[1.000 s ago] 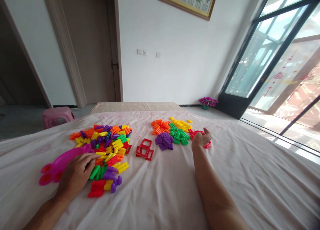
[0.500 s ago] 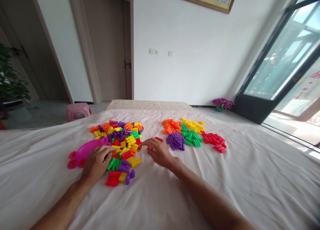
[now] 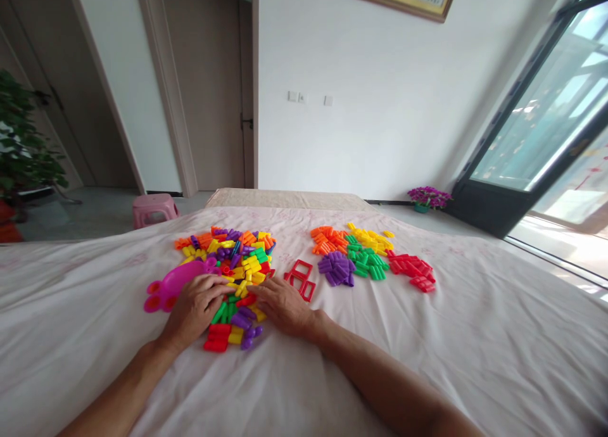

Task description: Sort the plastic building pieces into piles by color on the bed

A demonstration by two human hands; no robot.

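A mixed pile of coloured plastic pieces lies left of centre on the cloth. My left hand rests on the pile's left edge beside a pink animal-shaped tray; its fingertips reach the pieces, and whether they grip one is unclear. My right hand touches the pile from the right, fingers over yellow and red pieces, their tips partly hidden. Red square frames lie just beyond it. Farther right sit groups sorted by colour: orange, purple, green, yellow and red.
A wrinkled pale cloth covers the surface under everything. Beyond its edge stand a pink stool at the left and a pot of purple flowers at the right. A leafy plant is at the far left.
My right hand has moved left and nearer onto the pile, uncovering the red frames. My left hand has shifted slightly right, and the pink tray has moved a little right and up.
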